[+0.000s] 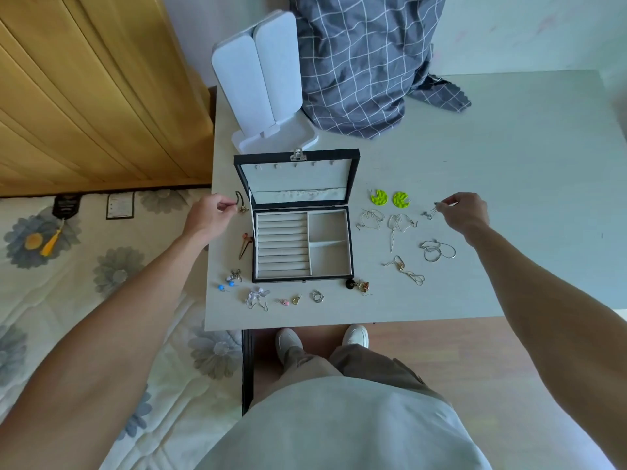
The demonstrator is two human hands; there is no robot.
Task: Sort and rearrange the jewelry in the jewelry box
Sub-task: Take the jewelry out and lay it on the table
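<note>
The box (302, 245) sits open on the bench (509, 164), lid upright, its ring rolls and two side compartments bare. The left hand (208, 215) pinches a dark chain (240, 201) just left of the lid; its pendant is too small to make out. The right hand (464, 212) pinches a silver piece (430, 212), whose form is unclear and which its fingers partly hide. Green earrings (390, 198), wire earrings (386, 222) and silver chains (436, 251) lie right of the box; small, blurred pieces lie before it.
</note>
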